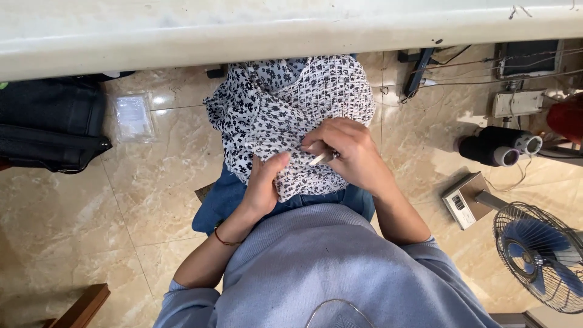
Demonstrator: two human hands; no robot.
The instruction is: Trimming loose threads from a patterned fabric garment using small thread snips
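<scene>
Gripping one floral garment [285,103], left hand [262,185], right hand [346,152] pinching one small tool [322,158]

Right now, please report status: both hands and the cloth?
Left hand gripping white black-flowered cloth on lap. Right hand holds small metal tool against it. Nothing in the way.

One head-worn camera looks steeply down, close over the lap and floor [152,182]

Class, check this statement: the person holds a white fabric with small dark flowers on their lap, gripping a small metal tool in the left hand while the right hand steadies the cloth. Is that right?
Not quite. The head view shows the small metal tool in the right hand, and the left hand steadies the white fabric with small dark flowers on the lap.
</scene>
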